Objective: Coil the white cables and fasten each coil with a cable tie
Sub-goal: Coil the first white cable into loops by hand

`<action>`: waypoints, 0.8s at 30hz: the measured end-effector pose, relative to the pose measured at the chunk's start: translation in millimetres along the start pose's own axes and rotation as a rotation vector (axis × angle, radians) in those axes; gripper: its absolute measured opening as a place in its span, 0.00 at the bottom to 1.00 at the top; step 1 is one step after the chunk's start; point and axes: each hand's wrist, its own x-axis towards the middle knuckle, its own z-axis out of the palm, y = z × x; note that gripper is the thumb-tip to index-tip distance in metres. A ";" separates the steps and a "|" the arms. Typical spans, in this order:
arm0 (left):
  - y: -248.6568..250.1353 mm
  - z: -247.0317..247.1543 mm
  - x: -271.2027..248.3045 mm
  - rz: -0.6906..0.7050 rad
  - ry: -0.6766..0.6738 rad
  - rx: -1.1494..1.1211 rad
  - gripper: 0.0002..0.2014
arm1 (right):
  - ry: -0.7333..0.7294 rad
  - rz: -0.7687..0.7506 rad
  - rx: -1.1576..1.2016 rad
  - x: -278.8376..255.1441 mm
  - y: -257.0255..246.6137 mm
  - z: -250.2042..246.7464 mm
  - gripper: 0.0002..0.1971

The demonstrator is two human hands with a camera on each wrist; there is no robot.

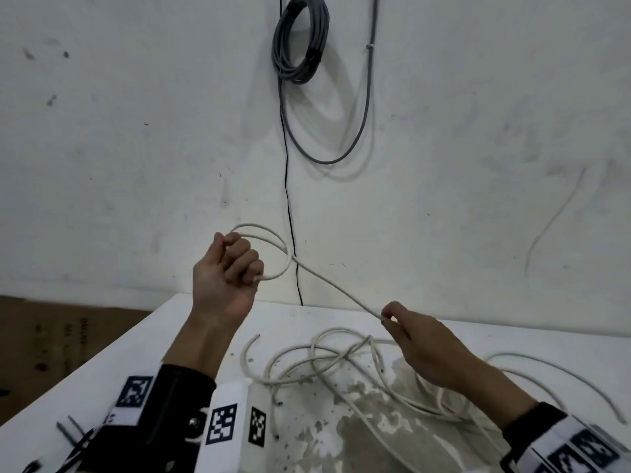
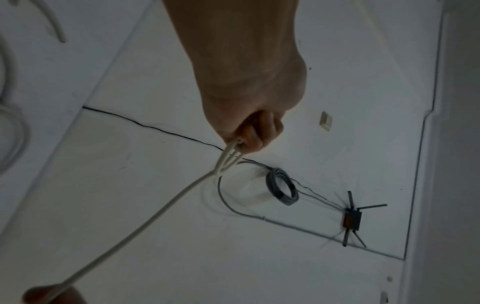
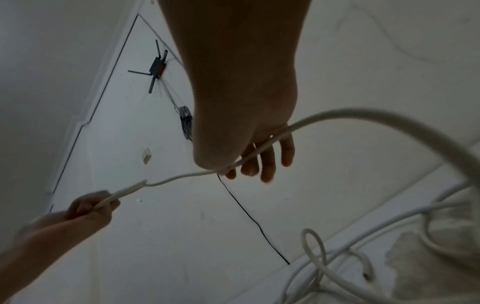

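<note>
My left hand (image 1: 232,264) is raised above the table with its fingers curled round a small coil of white cable (image 1: 273,245); in the left wrist view the loops (image 2: 228,158) leave the fist (image 2: 254,133). From the coil the cable runs taut down to my right hand (image 1: 392,317), which pinches it between thumb and forefinger. The right wrist view shows the cable (image 3: 259,148) crossing the fingers (image 3: 267,164). The remaining white cable (image 1: 334,363) lies in loose tangled loops on the white table (image 1: 143,349). No cable tie is visible.
A grey cable coil (image 1: 300,42) and a thin black wire (image 1: 288,199) hang on the white wall behind. A black box with antennas (image 2: 351,221) is mounted higher up. A brown cardboard surface (image 1: 51,336) lies left of the table.
</note>
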 end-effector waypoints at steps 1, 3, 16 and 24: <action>-1.9 1.1 -0.5 0.020 -0.012 0.065 0.18 | 0.078 -0.066 -0.089 0.6 -1.4 1.9 0.07; -10.1 4.1 -0.7 0.082 -0.043 0.216 0.14 | 0.217 -0.230 -0.213 2.1 -8.3 5.1 0.06; -53.9 -3.3 -29.8 0.316 -0.523 1.623 0.05 | 0.383 -0.681 -0.347 14.3 -55.4 -21.8 0.09; -50.6 -1.3 -34.5 0.360 -0.634 2.080 0.16 | 0.490 -0.761 -0.524 27.0 -39.8 -36.7 0.18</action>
